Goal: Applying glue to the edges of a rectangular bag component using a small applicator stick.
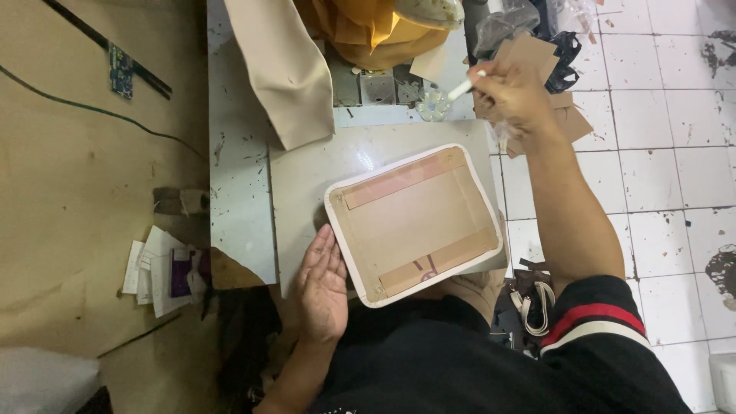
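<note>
1. While the left hand (322, 285) lies flat and open against the cardboard tray (414, 222) — tray centred on the table (238, 199).
2. Right hand (512, 96) closed around a white brush (463, 89) — far right.

The rectangular panel (414, 224) looks like matt brown cardboard with a smooth white rim and strips of glossy tan tape. It lies on a grey board (307, 184), smooth with a dull sheen. The worktable (234, 192) beneath looks like scuffed, speckled painted metal. Beige cloth (284, 69) is matt; the floor tiles (675, 169) are glossy white, stained.
</note>
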